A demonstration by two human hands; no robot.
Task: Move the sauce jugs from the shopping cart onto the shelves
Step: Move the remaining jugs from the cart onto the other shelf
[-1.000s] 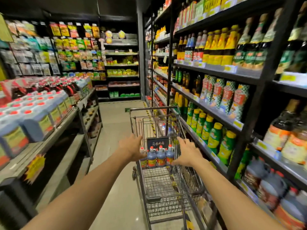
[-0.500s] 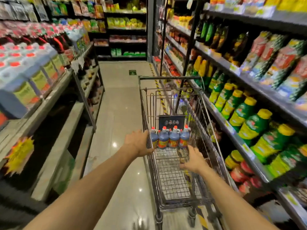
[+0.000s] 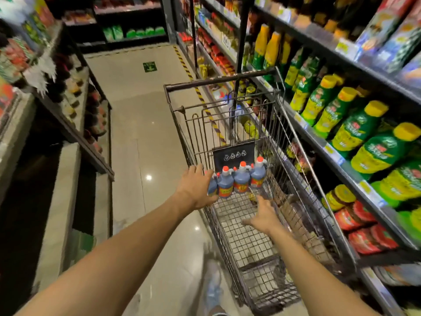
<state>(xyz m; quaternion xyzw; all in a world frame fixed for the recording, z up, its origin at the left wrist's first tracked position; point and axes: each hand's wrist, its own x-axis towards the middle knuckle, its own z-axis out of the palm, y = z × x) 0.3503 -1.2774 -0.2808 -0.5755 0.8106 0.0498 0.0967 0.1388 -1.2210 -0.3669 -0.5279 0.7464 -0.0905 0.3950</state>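
Supermarket aisle floor (image 3: 145, 124), pale and glossy, runs away ahead, with everything placed here against the shopping cart (image 3: 255, 224). Left of the cart stand the dark shelves (image 3: 75, 133) of blurred stock, lower levels bare. At the cart's left rim is the left hand (image 3: 196, 190), which a moment ago rested on the rim and has now pushed forward against the end jug, fingers spread and pressed to its side rather than wrapped round it. Four sauce jugs (image 3: 237, 181), dark blue with red caps and orange labels, stand in a row touching one another at the cart's far end, just below a black placard (image 3: 234, 153). Inside the basket, near the jugs but not touching them, is the right hand (image 3: 264, 215): it has left the right rim, where it was a second ago, and reaches in wide open, holding nothing. The view has also tipped down and closed in on the cart. I judge that pushing has stopped and unloading is starting (no jug lifted yet, so all four remain to be shelved). Right of the cart, the shelving (image 3: 337, 156) carries green bottles (image 3: 373, 151) with yellow caps.

Writing is poor: the placard shows small white symbols, jug labels and price tags are too blurred to read, and a green floor sticker (image 3: 150, 66) beyond the cart is illegible.
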